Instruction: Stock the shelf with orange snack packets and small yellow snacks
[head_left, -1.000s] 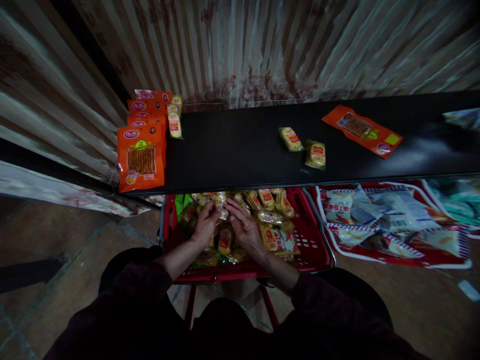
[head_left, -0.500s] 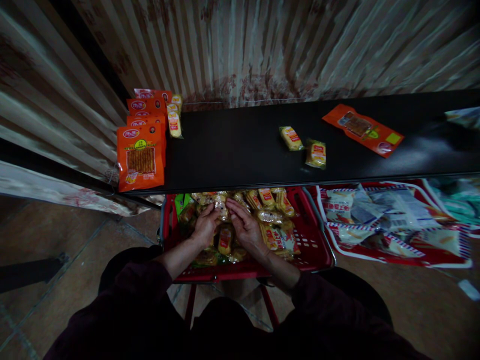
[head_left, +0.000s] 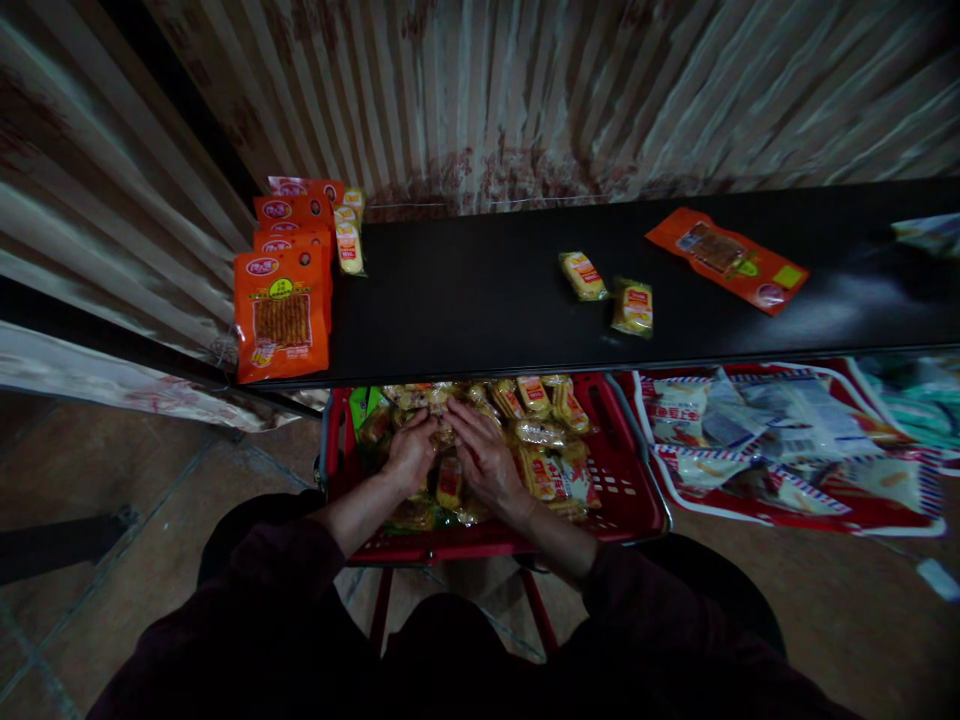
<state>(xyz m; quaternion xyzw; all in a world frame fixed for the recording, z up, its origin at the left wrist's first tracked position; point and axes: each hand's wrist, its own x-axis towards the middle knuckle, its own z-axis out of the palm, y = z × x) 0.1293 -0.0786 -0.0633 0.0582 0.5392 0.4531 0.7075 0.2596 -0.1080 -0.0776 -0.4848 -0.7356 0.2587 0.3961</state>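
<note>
Resting inside the red plastic basket (head_left: 628, 497) of small yellow snack packets (head_left: 536, 432), the left hand (head_left: 409, 458) and right hand (head_left: 486, 460) meet, fingers curled over the pile. Whether either of the hands grips a packet cannot be told. The basket sits under the black surface (head_left: 465, 300), at its near edge.

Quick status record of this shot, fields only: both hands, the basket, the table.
left hand: in the basket, fingers curled on the packs; grip unclear
right hand: next to the left, fingers down on the packs
basket: red, partly under the table edge, full of small yellow packs
table: black; orange bags stacked at left end, two loose packs mid, lone bag right
right of basket: red sack of pale packets
</note>
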